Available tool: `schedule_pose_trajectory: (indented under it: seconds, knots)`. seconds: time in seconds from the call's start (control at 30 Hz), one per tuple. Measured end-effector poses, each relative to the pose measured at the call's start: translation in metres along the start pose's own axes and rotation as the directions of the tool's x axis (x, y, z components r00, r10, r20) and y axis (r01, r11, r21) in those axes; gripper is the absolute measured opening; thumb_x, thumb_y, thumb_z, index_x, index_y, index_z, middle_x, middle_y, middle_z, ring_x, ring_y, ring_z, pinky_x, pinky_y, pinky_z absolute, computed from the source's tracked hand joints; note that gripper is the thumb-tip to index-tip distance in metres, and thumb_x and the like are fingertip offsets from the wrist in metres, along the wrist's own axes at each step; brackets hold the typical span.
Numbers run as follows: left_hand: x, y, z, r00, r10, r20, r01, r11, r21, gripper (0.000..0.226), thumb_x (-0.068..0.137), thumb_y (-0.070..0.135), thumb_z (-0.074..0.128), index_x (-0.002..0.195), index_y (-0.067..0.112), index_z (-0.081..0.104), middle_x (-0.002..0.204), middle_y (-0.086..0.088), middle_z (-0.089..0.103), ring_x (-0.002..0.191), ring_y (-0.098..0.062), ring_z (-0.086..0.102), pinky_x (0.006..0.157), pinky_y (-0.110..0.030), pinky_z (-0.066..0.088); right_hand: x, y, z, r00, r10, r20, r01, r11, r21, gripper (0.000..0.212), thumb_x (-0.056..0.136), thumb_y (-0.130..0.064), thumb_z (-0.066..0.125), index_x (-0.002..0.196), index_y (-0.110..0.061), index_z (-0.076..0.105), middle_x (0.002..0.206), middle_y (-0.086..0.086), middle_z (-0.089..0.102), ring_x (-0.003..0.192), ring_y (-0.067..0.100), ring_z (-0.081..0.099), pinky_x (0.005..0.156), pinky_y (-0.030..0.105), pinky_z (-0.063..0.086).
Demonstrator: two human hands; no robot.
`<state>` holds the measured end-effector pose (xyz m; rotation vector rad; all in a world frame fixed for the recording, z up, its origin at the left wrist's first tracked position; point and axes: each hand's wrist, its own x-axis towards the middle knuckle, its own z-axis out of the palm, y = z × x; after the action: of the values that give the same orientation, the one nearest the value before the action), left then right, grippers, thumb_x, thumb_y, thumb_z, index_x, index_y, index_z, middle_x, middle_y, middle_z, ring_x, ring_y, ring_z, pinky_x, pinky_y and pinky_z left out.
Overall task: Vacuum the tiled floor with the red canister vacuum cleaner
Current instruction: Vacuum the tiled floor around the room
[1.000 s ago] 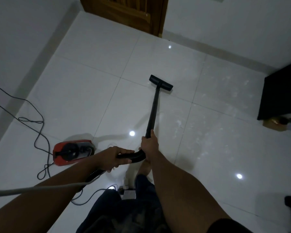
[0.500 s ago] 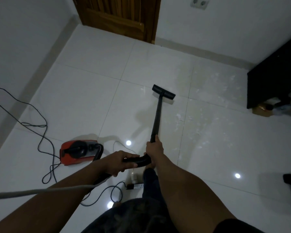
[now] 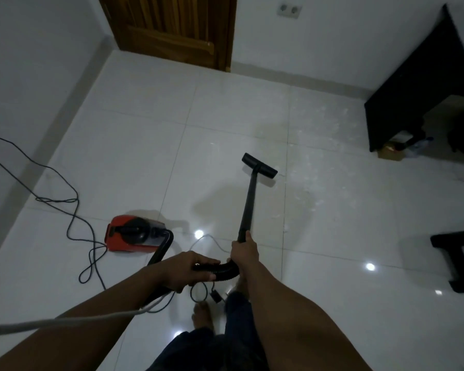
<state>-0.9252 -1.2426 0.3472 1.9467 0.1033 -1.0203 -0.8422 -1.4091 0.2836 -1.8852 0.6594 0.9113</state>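
Dim, wide-angle warp, glare spots on tiles (image 3: 134, 156)

Red canister vacuum (image 3: 130, 241), black-topped, sat upright on the glossy white tiled floor (image 3: 134, 145), left of centre. Black ribbed hose (image 3: 217, 270) curved from it to a straight black wand (image 3: 248, 207), tilted forward. Flat black nozzle (image 3: 259, 169) rested on tile near a grout line.

A room in a home: glossy white tiled floor (image 3: 225, 135), wooden door (image 3: 177, 28), wall socket (image 3: 289, 9).
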Motion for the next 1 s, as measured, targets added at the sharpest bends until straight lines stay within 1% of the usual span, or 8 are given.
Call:
schedule_pose_trajectory:
  seconds: [0.17,0.23,0.3,0.37,0.43,0.6,0.8,1.0]
  knots:
    - [-0.016,-0.007,0.023,0.997,-0.020,0.078,0.023,0.999,-0.028,0.045,0.096,0.034,0.064,0.139,0.032,0.053,0.063,0.019,0.064,0.052,0.002,0.054,0.051,-0.014,0.045,-0.017,0.039,0.004,0.998,0.055,0.003,-0.055,0.998,-0.006,0.069,0.098,-0.014,0.046,0.157,-0.035,0.016,0.129,0.013,0.056,0.083,0.028,0.065,0.052,0.028,0.054]
    - [-0.021,-0.008,0.027,0.991,-0.022,0.130,0.024,1.000,-0.012,0.042,0.094,0.041,0.065,0.135,0.040,0.055,0.084,0.016,0.073,0.069,-0.007,0.066,0.066,-0.022,0.056,-0.020,0.052,0.006,0.998,0.061,0.022,-0.060,0.997,-0.053,0.069,0.097,-0.015,0.045,0.157,-0.034,0.017,0.129,0.014,0.056,0.091,0.031,0.066,0.058,0.030,0.056]
    - [-0.020,-0.016,0.033,0.985,-0.032,0.169,0.028,0.999,0.028,0.037,0.091,0.049,0.065,0.126,0.054,0.056,0.107,0.006,0.073,0.088,-0.019,0.070,0.085,-0.037,0.059,-0.020,0.067,0.009,0.997,0.066,0.034,-0.062,0.993,-0.102,0.070,0.095,-0.018,0.046,0.158,-0.033,0.018,0.130,0.013,0.056,0.103,0.033,0.064,0.077,0.039,0.060]
    - [-0.022,-0.023,0.039,0.981,-0.038,0.188,0.035,0.999,0.021,0.036,0.088,0.052,0.066,0.123,0.057,0.058,0.106,0.000,0.073,0.079,-0.018,0.068,0.082,-0.045,0.060,-0.022,0.081,0.011,0.996,0.071,0.049,-0.062,0.984,-0.166,0.069,0.095,-0.019,0.046,0.158,-0.030,0.019,0.133,0.013,0.056,0.110,0.033,0.061,0.091,0.040,0.056]
    - [-0.025,-0.026,0.048,0.979,-0.042,0.201,0.036,0.999,0.030,0.038,0.085,0.056,0.067,0.123,0.057,0.059,0.101,-0.007,0.072,0.069,-0.020,0.066,0.072,-0.047,0.061,-0.025,0.092,0.011,0.995,0.077,0.067,-0.061,0.976,-0.210,0.068,0.095,-0.018,0.046,0.157,-0.027,0.020,0.133,0.013,0.055,0.113,0.032,0.059,0.090,0.036,0.053]
    - [-0.032,-0.015,0.057,0.976,-0.067,0.205,0.063,0.998,0.027,0.043,0.097,0.035,0.061,0.140,0.033,0.053,0.074,0.003,0.057,0.043,0.000,0.053,0.052,-0.025,0.050,-0.022,0.105,0.011,0.992,0.099,0.084,-0.086,0.985,-0.150,0.070,0.091,-0.015,0.046,0.156,-0.026,0.025,0.127,0.014,0.058,0.108,0.033,0.060,0.088,0.039,0.056]
    - [-0.028,-0.015,0.068,0.997,0.021,0.072,-0.021,1.000,-0.007,0.041,0.097,0.037,0.062,0.137,0.036,0.055,0.080,0.017,0.066,0.057,0.003,0.060,0.062,-0.020,0.049,-0.002,0.098,0.008,0.985,0.119,0.123,-0.118,0.993,-0.020,0.069,0.091,-0.009,0.047,0.155,-0.024,0.026,0.120,0.018,0.060,0.099,0.035,0.064,0.084,0.047,0.059]
    - [-0.019,-0.012,0.068,0.999,0.027,0.032,-0.026,0.999,-0.027,0.047,0.097,0.032,0.062,0.142,0.029,0.052,0.069,0.013,0.061,0.051,0.006,0.055,0.052,-0.007,0.041,0.009,0.088,0.004,0.985,0.115,0.132,-0.122,0.991,0.049,0.065,0.095,-0.005,0.046,0.154,-0.022,0.026,0.119,0.023,0.059,0.080,0.030,0.058,0.074,0.044,0.058]
